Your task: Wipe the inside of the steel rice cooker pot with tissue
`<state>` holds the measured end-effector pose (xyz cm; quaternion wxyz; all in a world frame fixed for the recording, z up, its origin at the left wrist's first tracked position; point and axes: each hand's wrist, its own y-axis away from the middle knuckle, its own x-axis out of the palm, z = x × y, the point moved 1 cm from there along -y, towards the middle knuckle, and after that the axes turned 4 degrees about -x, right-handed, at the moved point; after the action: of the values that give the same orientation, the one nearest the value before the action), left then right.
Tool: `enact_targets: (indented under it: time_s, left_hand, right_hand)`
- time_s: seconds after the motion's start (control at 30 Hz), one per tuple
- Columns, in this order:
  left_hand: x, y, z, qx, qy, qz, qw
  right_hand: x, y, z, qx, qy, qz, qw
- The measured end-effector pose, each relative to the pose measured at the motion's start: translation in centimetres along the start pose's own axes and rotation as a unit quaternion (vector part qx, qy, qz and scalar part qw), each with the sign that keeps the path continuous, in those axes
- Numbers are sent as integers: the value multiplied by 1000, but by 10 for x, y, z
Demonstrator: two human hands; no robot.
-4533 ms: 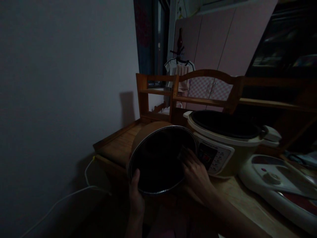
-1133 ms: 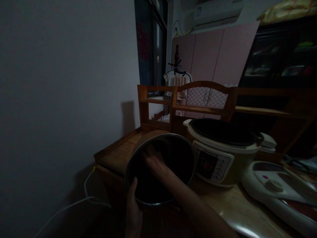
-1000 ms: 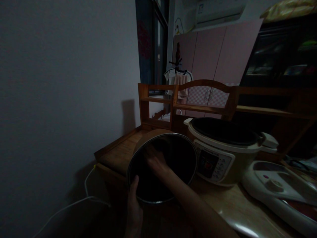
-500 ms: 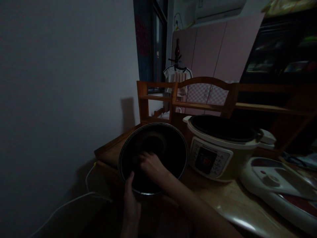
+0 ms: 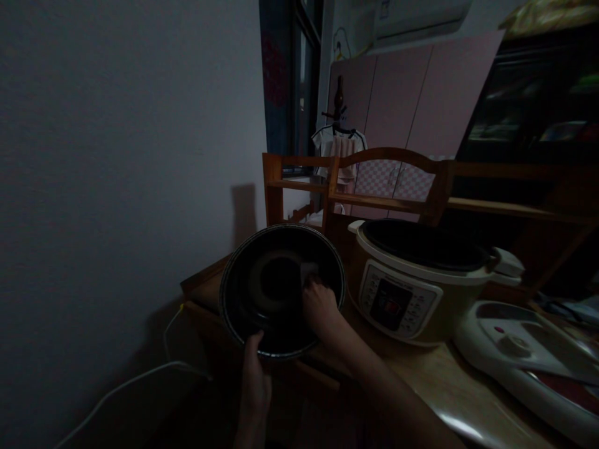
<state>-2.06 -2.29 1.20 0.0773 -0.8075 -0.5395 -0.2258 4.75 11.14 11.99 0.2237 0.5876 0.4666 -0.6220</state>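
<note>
The dark inner pot (image 5: 276, 280) of a cooker is tilted, its mouth facing me, at the desk's left part. My left hand (image 5: 255, 380) grips its lower rim, thumb over the edge and fingers out of sight behind. Inside the pot, my right hand (image 5: 321, 305) is closed on a small pale wipe (image 5: 308, 272), pressed near the right inner wall. It is too dim to tell whether the wipe is cloth or paper. Right of the pot stands a cream and green electric pressure cooker (image 5: 412, 293) with no lid on and a dark interior.
The cooker's lid (image 5: 515, 343) lies on the desk (image 5: 421, 374) at the right. A wooden shelf rack (image 5: 388, 202) rises along the back. On the left are a wall (image 5: 140, 156) and a hanging white cable (image 5: 116, 390).
My right hand has moved right inside the pot, from near its middle to the right wall, and the pale wipe now shows. The pot has shifted slightly left and up.
</note>
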Motion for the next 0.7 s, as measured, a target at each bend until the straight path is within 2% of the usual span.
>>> enact_targets:
  time_s: [0.1,0.23,0.33,0.43,0.57,0.63,0.7]
  left_hand:
    - [-1,-1,3,-31,14,-10,999]
    - [-3,-5,4,-38,5,-16,999]
    - [-5,-7,5,-42,4,-17,999]
    - [-8,-9,6,-16,-2,-12,1000]
    - [-12,-10,8,-15,-8,-12,1000]
    - [-13,-9,9,-18,-17,-5,1000]
    - [-14,-9,8,-13,-24,1,1000]
  right_hand:
    - [2,-7,-4,23,-4,-13,1000]
    - [-2,-17,-4,9,-10,-50,999]
    - [-12,-25,0,-33,-21,-100,994]
    - [-20,-32,8,-103,-38,-131,985]
    - [-18,-34,21,-192,-66,-75,976]
    - [-15,-33,24,-215,-73,-45,973]
    - [-13,-32,25,-219,-73,-45,972]
